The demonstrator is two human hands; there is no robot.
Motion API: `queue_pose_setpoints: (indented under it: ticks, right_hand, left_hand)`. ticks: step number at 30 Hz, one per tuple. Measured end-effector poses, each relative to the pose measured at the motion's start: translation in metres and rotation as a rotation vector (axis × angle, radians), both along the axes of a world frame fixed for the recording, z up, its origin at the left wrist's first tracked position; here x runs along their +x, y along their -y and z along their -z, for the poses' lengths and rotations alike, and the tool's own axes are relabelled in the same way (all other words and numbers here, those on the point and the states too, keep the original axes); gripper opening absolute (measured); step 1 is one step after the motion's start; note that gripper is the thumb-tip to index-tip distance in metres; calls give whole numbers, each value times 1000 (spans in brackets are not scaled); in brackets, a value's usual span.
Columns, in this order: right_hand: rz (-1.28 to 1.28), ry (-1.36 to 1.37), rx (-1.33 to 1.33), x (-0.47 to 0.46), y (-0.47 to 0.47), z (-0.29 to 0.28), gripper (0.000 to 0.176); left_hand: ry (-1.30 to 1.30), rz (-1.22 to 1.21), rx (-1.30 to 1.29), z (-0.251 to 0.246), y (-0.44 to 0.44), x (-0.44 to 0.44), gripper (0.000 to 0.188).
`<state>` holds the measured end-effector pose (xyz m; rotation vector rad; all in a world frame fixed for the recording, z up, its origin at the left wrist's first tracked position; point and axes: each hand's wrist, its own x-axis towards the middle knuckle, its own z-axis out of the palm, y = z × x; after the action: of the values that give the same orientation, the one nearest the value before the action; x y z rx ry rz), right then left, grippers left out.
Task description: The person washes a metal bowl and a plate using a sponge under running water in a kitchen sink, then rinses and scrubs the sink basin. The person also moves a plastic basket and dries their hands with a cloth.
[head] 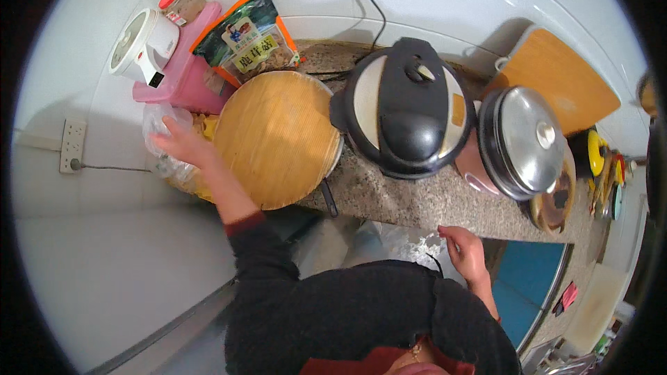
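My left hand (185,140) reaches to the far left of the counter and touches a crumpled clear plastic bag (169,114). Its fingers are spread at the bag; whether they grip it I cannot tell. Yellow packaging (208,127) shows behind that hand. Beside my left forearm is a round wooden lid or board (279,140), resting on a pan whose dark handle (329,198) sticks out at the front. My right hand (465,252) hangs before the counter's front edge, fingers loosely bent and apart, with nothing seen in it.
An electric pressure cooker (409,109) stands mid-counter, left of a lidded pot (526,140). An orange cutting board (557,83) leans on the wall. At the back left are a pink bin (182,73), a white small cooker (146,44), a red-capped jar (185,2) and a printed food pouch (250,36).
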<state>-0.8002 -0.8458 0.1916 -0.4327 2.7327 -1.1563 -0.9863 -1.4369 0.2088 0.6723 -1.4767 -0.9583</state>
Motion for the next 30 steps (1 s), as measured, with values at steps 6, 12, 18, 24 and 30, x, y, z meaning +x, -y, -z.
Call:
queue_pose_setpoints:
  ticks: [6,12,18,24,30]
  right_hand:
    - [127,-102,-7,64,-29,-12,32]
    - [546,-339,-136,177,-77,-36,33]
    - [896,-461,-318,313,-118,-49,31]
    - [1215,-369,-306,421,-154,-8,23]
    - [1536,-280,-603,485,-230,40,16]
  left_hand:
    - [-566,1777,1304,-100,-294,67,79]
    - [60,2200,1801,-83,-474,171,86]
    - [667,2405,2076,-54,-610,300,83]
    - [1308,2299,2124,-8,-690,391,73]
    - [1655,2081,2041,54,-764,413,63]
